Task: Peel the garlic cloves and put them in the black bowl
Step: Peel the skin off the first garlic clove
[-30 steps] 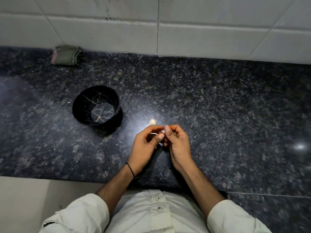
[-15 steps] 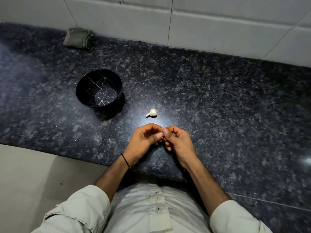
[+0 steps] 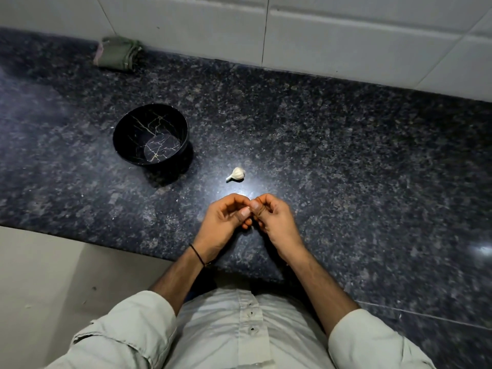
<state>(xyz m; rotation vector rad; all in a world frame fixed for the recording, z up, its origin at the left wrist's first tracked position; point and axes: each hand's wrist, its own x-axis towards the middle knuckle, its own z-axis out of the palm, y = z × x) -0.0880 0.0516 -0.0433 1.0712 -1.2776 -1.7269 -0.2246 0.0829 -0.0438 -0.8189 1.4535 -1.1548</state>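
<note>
A black bowl (image 3: 151,134) with gold crack lines stands on the dark granite counter (image 3: 346,169), left of centre; I see nothing in it. One unpeeled garlic clove (image 3: 236,174) lies on the counter to the right of the bowl. Just below that clove, my left hand (image 3: 223,225) and my right hand (image 3: 274,222) meet above the counter, thumbs and fingertips pinched together on a small clove that the fingers almost wholly hide.
A folded green cloth (image 3: 117,53) lies at the back left against the white tiled wall (image 3: 319,30). The counter's front edge runs along the lower left, with pale floor (image 3: 66,275) below it. My light shirt fills the bottom of the view.
My view has shifted, so the bowl and the loose clove now sit farther from my hands. Both hands stay pinched together on the small clove, fingers working slightly.
</note>
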